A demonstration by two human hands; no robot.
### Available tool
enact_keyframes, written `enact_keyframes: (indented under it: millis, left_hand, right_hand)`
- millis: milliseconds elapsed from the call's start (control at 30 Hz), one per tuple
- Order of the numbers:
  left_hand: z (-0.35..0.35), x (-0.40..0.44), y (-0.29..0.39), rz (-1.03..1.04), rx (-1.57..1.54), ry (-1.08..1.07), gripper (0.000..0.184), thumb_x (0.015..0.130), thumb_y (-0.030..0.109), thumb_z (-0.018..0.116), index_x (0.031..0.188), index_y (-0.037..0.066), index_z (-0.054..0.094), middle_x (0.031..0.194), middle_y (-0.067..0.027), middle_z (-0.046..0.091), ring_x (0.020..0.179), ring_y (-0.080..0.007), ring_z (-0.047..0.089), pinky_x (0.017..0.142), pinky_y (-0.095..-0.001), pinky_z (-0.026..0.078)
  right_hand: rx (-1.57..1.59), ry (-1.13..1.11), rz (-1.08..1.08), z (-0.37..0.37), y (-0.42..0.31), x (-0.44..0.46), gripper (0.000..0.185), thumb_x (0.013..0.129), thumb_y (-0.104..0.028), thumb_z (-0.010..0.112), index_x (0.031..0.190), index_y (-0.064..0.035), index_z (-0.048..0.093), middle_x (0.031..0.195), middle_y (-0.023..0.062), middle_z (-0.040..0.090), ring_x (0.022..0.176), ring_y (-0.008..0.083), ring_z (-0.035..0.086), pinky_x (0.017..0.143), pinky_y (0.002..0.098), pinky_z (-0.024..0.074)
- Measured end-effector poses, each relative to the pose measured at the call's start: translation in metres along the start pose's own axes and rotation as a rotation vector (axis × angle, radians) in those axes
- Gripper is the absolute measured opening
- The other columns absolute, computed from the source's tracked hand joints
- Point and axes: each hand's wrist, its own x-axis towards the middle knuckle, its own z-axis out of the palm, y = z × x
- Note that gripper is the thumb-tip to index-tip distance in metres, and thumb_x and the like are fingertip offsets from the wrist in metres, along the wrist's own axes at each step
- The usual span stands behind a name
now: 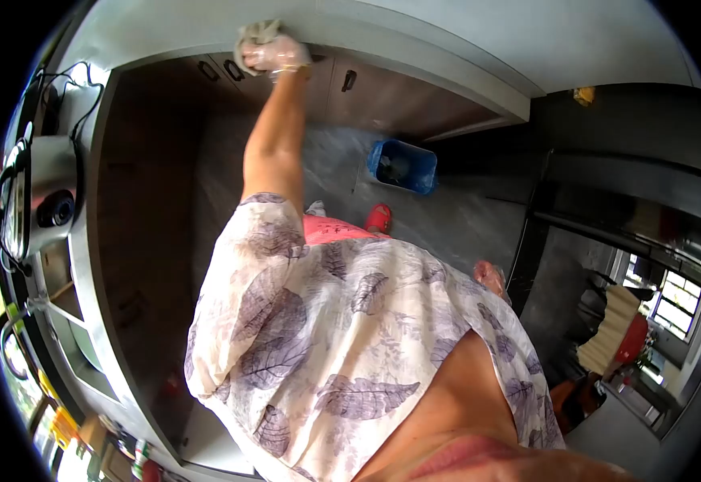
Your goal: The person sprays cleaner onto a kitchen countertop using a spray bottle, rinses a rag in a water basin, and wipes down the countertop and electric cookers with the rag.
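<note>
My left hand [274, 55], in a clear plastic glove, stretches forward and presses a bunched greyish cloth [256, 38] against the pale countertop [166, 36] near its front edge. The fingers are curled over the cloth and slightly blurred. Low at my right side, my right hand [491, 277] also wears a clear glove. Only part of it shows past my leaf-patterned shirt [318, 321], and its fingers are not clear.
Brown cabinets [383, 95] with dark handles run under the counter. A blue bin [415, 169] stands on the grey floor [330, 161]. Leftward are a silver appliance [52, 173], cables and a sink [85, 361]. A glossy black surface [639, 189] rises on the right.
</note>
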Motion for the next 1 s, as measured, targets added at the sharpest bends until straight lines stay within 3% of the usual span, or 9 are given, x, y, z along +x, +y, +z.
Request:
enact_keyframes:
  millis: [67, 167, 267, 433, 767, 800, 833, 900, 1000]
  left_hand:
    - [0.009, -0.075, 0.048, -0.115, -0.032, 0.001, 0.032, 0.086, 0.03, 0.054, 0.106, 0.005, 0.051, 0.099, -0.0133, 0.054, 0.095, -0.0237, 0.053, 0.082, -0.037, 0.043]
    - [0.026, -0.202, 0.119, -0.241, -0.034, -0.02, 0.031, 0.089, 0.028, 0.051, 0.109, 0.006, 0.05, 0.104, -0.015, 0.052, 0.096, -0.0275, 0.052, 0.083, -0.0396, 0.043]
    - [0.045, -0.324, 0.193, -0.327, -0.012, -0.028, 0.03, 0.09, 0.027, 0.05, 0.112, 0.006, 0.049, 0.106, -0.0161, 0.051, 0.097, -0.03, 0.051, 0.084, -0.0413, 0.043]
    - [0.071, -0.47, 0.242, -0.346, -0.078, -0.397, 0.043, 0.089, 0.036, 0.051, 0.103, -0.004, 0.048, 0.1, -0.0241, 0.048, 0.091, -0.0367, 0.049, 0.08, -0.0437, 0.04]
    - [-0.018, -0.303, 0.195, -0.51, -0.769, -1.386, 0.019, 0.087, 0.021, 0.054, 0.101, 0.009, 0.06, 0.096, -0.0104, 0.059, 0.088, -0.0189, 0.057, 0.073, -0.0294, 0.048]
    - [-0.022, -0.28, 0.188, -0.485, -0.852, -1.371, 0.017, 0.087, 0.019, 0.054, 0.101, 0.01, 0.061, 0.095, -0.0088, 0.06, 0.087, -0.017, 0.058, 0.072, -0.0279, 0.049]
    - [-0.076, -0.215, 0.245, -0.158, -0.218, -1.323, 0.019, 0.085, 0.022, 0.053, 0.099, 0.016, 0.063, 0.094, -0.0095, 0.062, 0.077, -0.0193, 0.061, 0.07, -0.0324, 0.049]
    - [-0.085, -0.181, 0.256, 0.171, 0.034, -1.043, 0.02, 0.079, 0.023, 0.058, 0.097, 0.018, 0.065, 0.097, -0.009, 0.06, 0.087, -0.0234, 0.059, 0.076, -0.0422, 0.046]
    - [-0.051, -0.158, 0.237, 0.72, 0.472, -0.966, 0.026, 0.073, 0.027, 0.062, 0.096, 0.018, 0.065, 0.102, -0.0052, 0.056, 0.099, -0.025, 0.053, 0.081, -0.0496, 0.039]
  right_hand:
    - [0.161, 0.071, 0.003, -0.009, 0.073, 0.013, 0.04, 0.085, -0.026, 0.056, 0.117, -0.0031, 0.054, 0.102, 0.0103, 0.059, 0.091, 0.0222, 0.055, 0.081, 0.035, 0.0441]
    - [0.184, 0.019, 0.048, -0.05, 0.086, -0.001, 0.035, 0.089, -0.029, 0.052, 0.113, -0.0036, 0.055, 0.099, 0.0088, 0.059, 0.087, 0.02, 0.055, 0.078, 0.0357, 0.0434]
    - [0.063, 0.03, -0.034, -0.086, 0.085, -0.004, 0.021, 0.087, -0.023, 0.047, 0.091, -0.0059, 0.058, 0.072, 0.0054, 0.054, 0.067, 0.0181, 0.051, 0.06, 0.0336, 0.0411]
    - [0.062, 0.064, -0.022, -0.129, 0.089, 0.018, 0.021, 0.086, -0.022, 0.049, 0.092, -0.0047, 0.059, 0.076, 0.0082, 0.057, 0.07, 0.0221, 0.054, 0.063, 0.0359, 0.0427]
    - [-0.265, 0.032, -0.272, -0.158, -0.015, 0.098, 0.021, 0.085, -0.021, 0.053, 0.094, -0.0025, 0.06, 0.084, 0.0153, 0.062, 0.078, 0.0321, 0.059, 0.069, 0.0419, 0.0459]
    - [-0.311, 0.038, -0.314, -0.161, -0.038, 0.102, 0.021, 0.085, -0.02, 0.054, 0.094, -0.0022, 0.06, 0.084, 0.016, 0.062, 0.078, 0.0331, 0.059, 0.069, 0.0425, 0.0462]
    - [-0.347, 0.04, -0.367, -0.161, -0.063, 0.109, 0.022, 0.085, -0.02, 0.054, 0.095, -0.002, 0.061, 0.085, 0.0167, 0.063, 0.079, 0.0341, 0.06, 0.07, 0.0431, 0.0465]
    - [-0.394, 0.041, -0.459, -0.162, -0.115, 0.124, 0.022, 0.085, -0.02, 0.055, 0.095, -0.0016, 0.061, 0.087, 0.0181, 0.064, 0.081, 0.0361, 0.061, 0.071, 0.0443, 0.0471]
    - [-0.414, 0.027, -0.639, -0.163, -0.214, 0.143, 0.023, 0.082, -0.019, 0.059, 0.097, -0.0006, 0.061, 0.095, 0.0221, 0.062, 0.091, 0.0408, 0.058, 0.078, 0.047, 0.0463]
